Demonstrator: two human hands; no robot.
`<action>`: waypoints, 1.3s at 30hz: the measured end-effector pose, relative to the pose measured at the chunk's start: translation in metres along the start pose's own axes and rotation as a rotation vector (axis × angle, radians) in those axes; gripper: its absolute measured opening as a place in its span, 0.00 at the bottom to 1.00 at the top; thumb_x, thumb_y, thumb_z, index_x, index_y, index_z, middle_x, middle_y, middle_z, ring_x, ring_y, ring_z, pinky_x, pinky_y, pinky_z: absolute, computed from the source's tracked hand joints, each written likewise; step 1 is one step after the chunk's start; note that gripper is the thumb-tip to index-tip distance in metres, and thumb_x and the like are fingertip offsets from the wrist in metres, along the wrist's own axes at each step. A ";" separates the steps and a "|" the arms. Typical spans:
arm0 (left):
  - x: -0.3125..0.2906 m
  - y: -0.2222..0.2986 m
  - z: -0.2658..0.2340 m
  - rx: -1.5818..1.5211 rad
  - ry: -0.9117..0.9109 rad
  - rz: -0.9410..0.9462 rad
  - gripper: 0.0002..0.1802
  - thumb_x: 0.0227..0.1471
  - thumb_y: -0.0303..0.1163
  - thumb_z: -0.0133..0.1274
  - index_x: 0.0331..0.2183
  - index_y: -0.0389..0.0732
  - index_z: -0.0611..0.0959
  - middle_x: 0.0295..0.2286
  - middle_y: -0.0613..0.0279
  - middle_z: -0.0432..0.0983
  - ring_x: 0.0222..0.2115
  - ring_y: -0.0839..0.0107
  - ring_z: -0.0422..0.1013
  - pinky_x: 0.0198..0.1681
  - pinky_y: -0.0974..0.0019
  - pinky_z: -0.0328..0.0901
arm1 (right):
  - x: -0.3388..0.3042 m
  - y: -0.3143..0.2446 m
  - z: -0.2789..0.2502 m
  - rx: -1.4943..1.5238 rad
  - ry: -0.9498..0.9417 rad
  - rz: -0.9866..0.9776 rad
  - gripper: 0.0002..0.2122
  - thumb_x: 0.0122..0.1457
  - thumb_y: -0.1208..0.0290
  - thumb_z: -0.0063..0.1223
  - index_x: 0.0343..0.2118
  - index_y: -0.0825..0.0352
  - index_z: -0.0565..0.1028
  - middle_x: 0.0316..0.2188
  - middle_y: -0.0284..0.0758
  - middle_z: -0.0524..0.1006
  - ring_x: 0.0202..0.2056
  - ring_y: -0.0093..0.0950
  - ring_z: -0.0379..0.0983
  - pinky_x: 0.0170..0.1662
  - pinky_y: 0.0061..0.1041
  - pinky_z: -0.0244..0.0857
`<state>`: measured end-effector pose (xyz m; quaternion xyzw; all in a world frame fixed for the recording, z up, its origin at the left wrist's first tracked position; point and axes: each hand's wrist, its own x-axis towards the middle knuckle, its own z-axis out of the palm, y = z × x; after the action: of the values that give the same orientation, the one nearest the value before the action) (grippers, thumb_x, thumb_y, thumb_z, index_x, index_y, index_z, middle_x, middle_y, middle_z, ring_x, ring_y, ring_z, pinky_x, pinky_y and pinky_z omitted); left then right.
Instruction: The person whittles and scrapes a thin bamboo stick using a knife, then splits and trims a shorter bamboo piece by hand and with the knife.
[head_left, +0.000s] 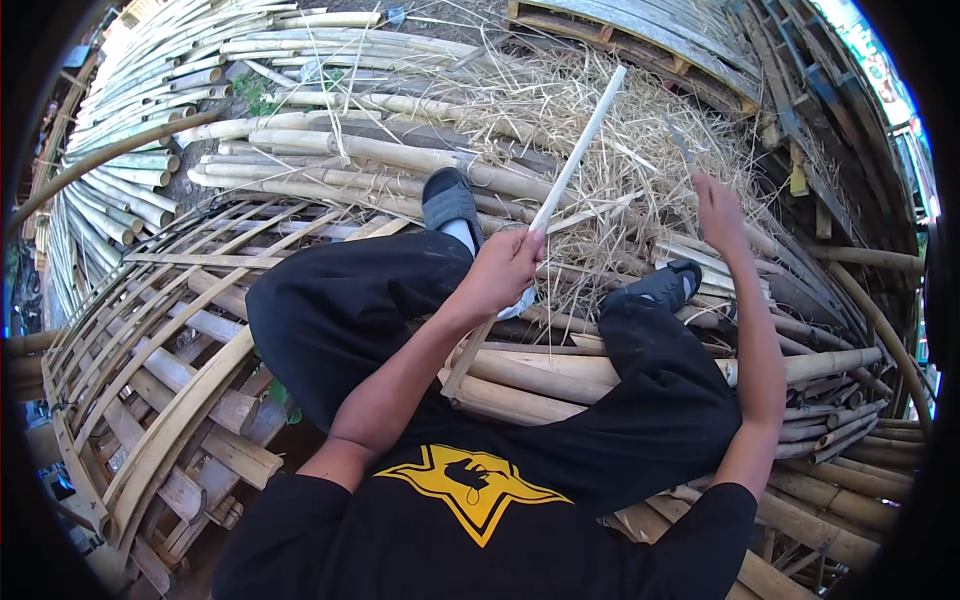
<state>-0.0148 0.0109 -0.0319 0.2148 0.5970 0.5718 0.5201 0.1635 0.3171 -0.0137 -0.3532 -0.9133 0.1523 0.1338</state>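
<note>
My left hand (503, 268) is closed around a long, pale bamboo strip (585, 140). The strip slants up and to the right beyond my fist, and a browner length (466, 358) shows below it. Off to the right, my right hand (718, 212) grips a knife whose thin, greyish blade (680, 142) points up and to the left. The knife's handle is hidden in my fist. Blade and strip are apart, with a wide gap between them. Under both hands lies a heap of straw-coloured bamboo shavings (640, 165).
Bamboo poles (400, 150) lie stacked ahead and at the far left. A curved lattice of bamboo slats (190, 310) stands at my left. Wooden pallets (650, 50) are at the back right. My sandalled feet (452, 205) rest among the poles. More poles (840, 490) lie at lower right.
</note>
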 end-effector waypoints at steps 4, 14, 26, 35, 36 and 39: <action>0.001 -0.004 -0.002 0.064 0.004 0.013 0.18 0.64 0.43 0.38 0.24 0.43 0.67 0.11 0.77 0.54 0.08 0.87 0.47 0.09 0.77 0.43 | -0.033 -0.106 0.023 0.166 -0.423 -0.292 0.18 0.65 0.58 0.36 0.29 0.69 0.70 0.18 0.48 0.70 0.22 0.49 0.66 0.28 0.43 0.59; -0.016 -0.011 -0.002 0.122 -0.003 0.015 0.18 0.63 0.43 0.39 0.25 0.44 0.67 0.11 0.77 0.53 0.09 0.87 0.48 0.10 0.77 0.43 | 0.037 0.037 -0.003 -0.438 -0.271 0.064 0.25 0.66 0.54 0.27 0.28 0.71 0.73 0.22 0.52 0.72 0.28 0.52 0.71 0.31 0.48 0.62; 0.001 -0.012 0.001 0.231 0.038 0.079 0.19 0.63 0.43 0.39 0.24 0.42 0.68 0.12 0.77 0.55 0.10 0.87 0.49 0.11 0.78 0.44 | -0.034 -0.114 0.030 0.187 -0.423 -0.320 0.18 0.65 0.57 0.38 0.30 0.69 0.71 0.18 0.47 0.70 0.23 0.47 0.68 0.29 0.44 0.59; -0.019 -0.002 0.002 0.105 -0.010 -0.057 0.20 0.63 0.43 0.39 0.24 0.40 0.69 0.12 0.75 0.55 0.11 0.84 0.51 0.14 0.74 0.48 | 0.037 0.030 0.029 -0.247 -0.233 0.070 0.22 0.65 0.57 0.31 0.31 0.70 0.73 0.23 0.49 0.74 0.30 0.51 0.71 0.35 0.47 0.63; -0.021 0.000 -0.002 0.127 -0.022 -0.087 0.22 0.63 0.42 0.40 0.23 0.37 0.71 0.12 0.71 0.58 0.14 0.81 0.54 0.17 0.71 0.52 | 0.031 0.066 0.006 -0.282 -0.107 0.093 0.22 0.65 0.56 0.31 0.32 0.71 0.74 0.22 0.49 0.74 0.29 0.51 0.71 0.34 0.46 0.63; -0.003 -0.001 -0.006 0.133 -0.004 -0.009 0.21 0.63 0.43 0.41 0.22 0.39 0.70 0.13 0.74 0.58 0.13 0.84 0.53 0.15 0.73 0.50 | 0.030 0.056 -0.007 -0.169 0.123 0.038 0.22 0.65 0.56 0.32 0.34 0.71 0.74 0.22 0.49 0.74 0.28 0.50 0.71 0.33 0.44 0.63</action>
<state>-0.0191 0.0053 -0.0325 0.2473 0.6336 0.5283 0.5083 0.1786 0.3779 -0.0238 -0.3893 -0.9061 0.0552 0.1562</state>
